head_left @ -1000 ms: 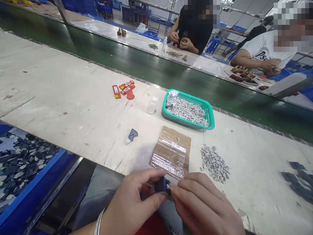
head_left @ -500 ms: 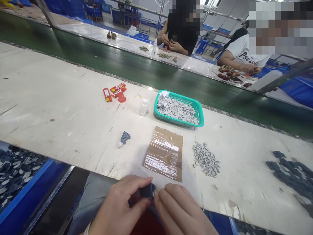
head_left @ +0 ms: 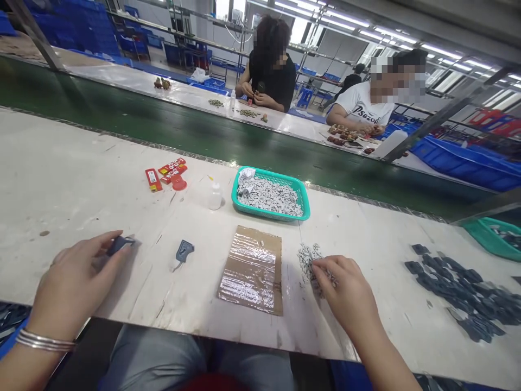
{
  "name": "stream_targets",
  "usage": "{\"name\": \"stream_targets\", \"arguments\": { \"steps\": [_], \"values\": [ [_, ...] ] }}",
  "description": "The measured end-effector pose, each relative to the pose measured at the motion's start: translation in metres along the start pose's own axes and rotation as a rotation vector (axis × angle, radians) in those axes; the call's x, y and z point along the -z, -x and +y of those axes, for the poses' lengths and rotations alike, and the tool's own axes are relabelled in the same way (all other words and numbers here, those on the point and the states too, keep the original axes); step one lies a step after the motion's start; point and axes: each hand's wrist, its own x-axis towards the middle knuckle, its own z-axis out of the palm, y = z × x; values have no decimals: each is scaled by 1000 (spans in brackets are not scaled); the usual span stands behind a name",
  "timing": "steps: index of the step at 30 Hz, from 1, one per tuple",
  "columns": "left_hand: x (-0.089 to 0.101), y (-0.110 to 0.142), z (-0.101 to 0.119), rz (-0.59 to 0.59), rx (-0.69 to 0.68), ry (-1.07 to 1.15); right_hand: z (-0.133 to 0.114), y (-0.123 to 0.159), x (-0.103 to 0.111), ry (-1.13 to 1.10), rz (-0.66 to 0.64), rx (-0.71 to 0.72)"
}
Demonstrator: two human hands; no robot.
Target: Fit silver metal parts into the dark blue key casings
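My left hand [head_left: 77,279] lies on the white table at the left, its fingertips pinched on a small dark blue piece [head_left: 119,244]. My right hand [head_left: 345,293] rests over the loose pile of small grey parts [head_left: 307,258], fingers curled into it; what they hold, if anything, is hidden. Between the hands lies a tape-covered cardboard sheet [head_left: 252,269]. Another dark blue piece with a white tip [head_left: 184,252] sits left of the cardboard.
A teal basket [head_left: 303,198] of grey parts and a small white bottle [head_left: 215,195] stand behind the cardboard. Red packets [head_left: 166,172] lie at far left. Dark blue pieces [head_left: 464,290] are spread at the right. Two people work across the green conveyor [head_left: 163,119].
My hands have parted from in front of my lap. The left carried the dark blue piece out to the left onto the table; the right reached to the grey pile.
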Motion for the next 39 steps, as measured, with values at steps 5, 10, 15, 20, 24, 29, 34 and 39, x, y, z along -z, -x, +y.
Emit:
{"name": "stream_targets", "arguments": {
  "steps": [5,10,15,20,24,29,34,39],
  "values": [
    [0,-15,-15,48,-72,-129,7,-21,-7,71,-68,144],
    [3,6,15,85,-251,-10,10,-38,-11,71,-163,287],
    [-12,25,52,-72,-411,166,4,-33,-5,47,-102,356],
    [-21,24,67,-178,-367,286,-19,11,-1,-19,-142,365],
    [-18,29,70,-266,-330,474,-32,37,-4,29,-139,304],
    [0,56,78,-535,-200,899,-30,38,-4,-2,-146,364],
    [12,82,91,-843,197,1527,-26,33,-3,-59,-85,349],
    [4,97,95,-902,364,1505,-40,20,1,-184,-37,302]
  ]
}}
